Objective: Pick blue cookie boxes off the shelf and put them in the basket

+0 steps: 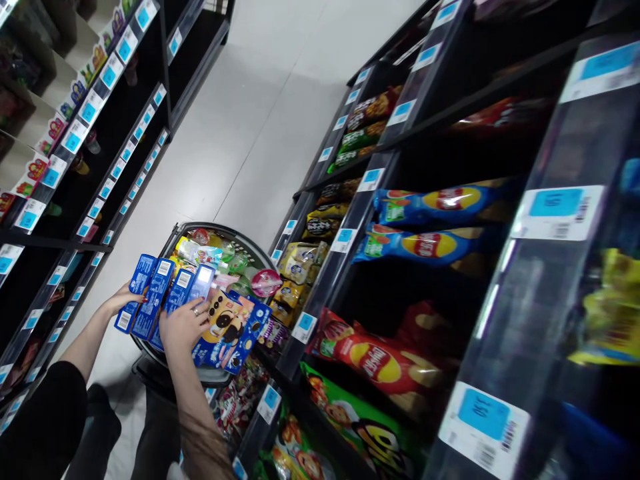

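Observation:
Several blue cookie boxes [160,293] are pressed together in a row between my two hands, above a round black shopping basket [240,241]. My left hand [120,298] grips the left end of the row. At the row's right end, my right hand [185,327], with a ring on one finger, lies over the boxes. More blue cookie packs [233,330] with a cookie picture lie just right of that hand on the basket's near side. The basket holds several snack packets, among them a pink round pack [266,281].
Shelves on the right carry blue chip bags [435,203], red chip bags [380,360] and green bags [370,433], with blue price tags [484,415] along the edges. A darker shelf unit [90,167] stands on the left. A pale floor aisle [260,100] runs between them.

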`<state>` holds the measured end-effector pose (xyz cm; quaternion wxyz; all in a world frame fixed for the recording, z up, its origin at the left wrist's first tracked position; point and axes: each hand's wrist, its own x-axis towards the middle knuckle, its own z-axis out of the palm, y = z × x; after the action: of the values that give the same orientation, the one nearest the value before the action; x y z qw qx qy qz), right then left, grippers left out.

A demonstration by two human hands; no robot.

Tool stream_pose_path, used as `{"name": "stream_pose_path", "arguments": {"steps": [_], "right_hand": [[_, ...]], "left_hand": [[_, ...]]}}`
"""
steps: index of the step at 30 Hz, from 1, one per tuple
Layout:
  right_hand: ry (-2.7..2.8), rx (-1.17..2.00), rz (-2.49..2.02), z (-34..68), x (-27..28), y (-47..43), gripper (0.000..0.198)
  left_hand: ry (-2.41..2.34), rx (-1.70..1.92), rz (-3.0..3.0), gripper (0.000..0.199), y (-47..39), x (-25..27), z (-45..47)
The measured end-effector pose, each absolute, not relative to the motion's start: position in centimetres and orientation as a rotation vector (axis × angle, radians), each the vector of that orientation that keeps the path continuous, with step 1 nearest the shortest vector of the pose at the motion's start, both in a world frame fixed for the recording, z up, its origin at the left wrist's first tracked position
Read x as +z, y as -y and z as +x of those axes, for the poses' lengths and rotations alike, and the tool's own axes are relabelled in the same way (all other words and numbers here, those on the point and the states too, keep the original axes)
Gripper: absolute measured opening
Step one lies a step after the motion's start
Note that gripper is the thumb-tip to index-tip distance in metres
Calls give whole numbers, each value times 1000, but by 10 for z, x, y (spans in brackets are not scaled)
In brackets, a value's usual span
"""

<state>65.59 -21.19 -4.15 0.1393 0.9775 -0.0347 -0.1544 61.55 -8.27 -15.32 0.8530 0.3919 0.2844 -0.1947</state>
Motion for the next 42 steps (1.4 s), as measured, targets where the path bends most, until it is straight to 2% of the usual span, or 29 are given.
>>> {"name": "stream_pose_path", "arguments": {"steps": [7,12,22,28,33,37,42], "right_hand": [[161,-395,2853,664,-56,210,97],[118,-340,2892,667,-56,208,89],[96,-354,2972,670,-50,217,92],[144,-368,3143,655,-21,230,91],[332,-209,3451,646,30,279,90],[491,21,3369,638,65,349,93],[308,205,3205,634,38,387,95]], "left_hand": [[-619,-456,779,48,82,-156,613],[-664,-396,746,53,87,-156,610],[-694,-420,636,52,97,-159,605],[-744,-455,555,36,98,-162,588],[-875,-411,516,24,89,-155,565],[-993,-327,491,31,77,-132,540],[-1115,-256,452,36,73,-88,508]]}}
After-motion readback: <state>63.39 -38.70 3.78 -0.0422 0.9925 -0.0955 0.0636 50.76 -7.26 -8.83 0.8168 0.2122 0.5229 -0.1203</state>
